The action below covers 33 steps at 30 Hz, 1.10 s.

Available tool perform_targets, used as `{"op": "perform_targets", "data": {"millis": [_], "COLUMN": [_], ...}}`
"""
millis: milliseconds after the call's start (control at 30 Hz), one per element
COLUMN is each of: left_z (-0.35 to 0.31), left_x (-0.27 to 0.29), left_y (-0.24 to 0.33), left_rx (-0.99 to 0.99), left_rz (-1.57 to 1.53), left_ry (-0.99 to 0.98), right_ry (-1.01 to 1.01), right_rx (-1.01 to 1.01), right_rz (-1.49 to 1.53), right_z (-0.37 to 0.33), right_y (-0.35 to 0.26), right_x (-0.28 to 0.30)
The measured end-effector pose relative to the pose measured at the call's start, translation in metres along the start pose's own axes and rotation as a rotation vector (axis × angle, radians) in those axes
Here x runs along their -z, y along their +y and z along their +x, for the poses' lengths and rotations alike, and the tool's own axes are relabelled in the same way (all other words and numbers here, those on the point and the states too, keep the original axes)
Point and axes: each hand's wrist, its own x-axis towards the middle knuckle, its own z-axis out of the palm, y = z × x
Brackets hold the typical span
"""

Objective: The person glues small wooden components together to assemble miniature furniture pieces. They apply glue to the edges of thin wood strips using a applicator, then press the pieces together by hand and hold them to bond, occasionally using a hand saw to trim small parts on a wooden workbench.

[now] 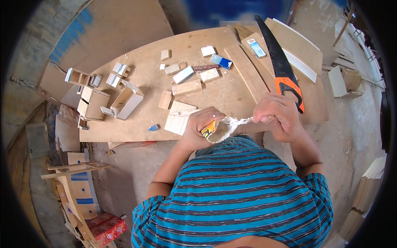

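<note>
My left hand (pixel 197 126) is wrapped round a small open container (pixel 222 134) with a yellow and black label. Its pale, rough rim and inside are smeared with white. From its mouth a thin, white-coated strip or stick (pixel 241 121) reaches to my right hand (pixel 278 115), whose fingers pinch the far end. Whether it is a stick or only stringy white paste, I cannot tell. Both hands are above the table's near edge, in front of my body. A pale square board (pixel 180 118) lies beside my left hand, and the orange-handled saw (pixel 290 91) lies just beyond my right.
Several wood offcuts (pixel 187 87) lie about the wooden tabletop (pixel 153 62). Small box-like wooden pieces (pixel 127 101) stand at the left. Long planks (pixel 248 72) lie under and beside the saw at the right. A wooden frame with a red package (pixel 108 228) stands at the lower left.
</note>
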Motion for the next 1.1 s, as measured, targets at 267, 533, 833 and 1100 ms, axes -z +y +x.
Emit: {"op": "perform_targets", "data": {"millis": [267,533,833,1100], "left_z": [0.01,0.009,0.014,0.018], "left_x": [0.011,0.006,0.002,-0.01], "left_y": [0.003,-0.004,-0.004,-0.004], "left_rx": [0.111,0.159,0.212,0.139], "left_rz": [-0.003,-0.344,-0.446,-0.286], "left_ry": [-0.24,-0.462,-0.521,-0.365], "right_ry": [-0.044,-0.039,-0.075,0.061], "right_rx": [0.152,0.023,-0.207,-0.571], "right_rz": [0.055,0.112,0.213,0.242], "right_z": [0.004,-0.003,-0.007,-0.005], "right_y": [-0.005,0.001,-0.006,-0.011], "right_x": [0.009,0.012,0.014,0.015]}}
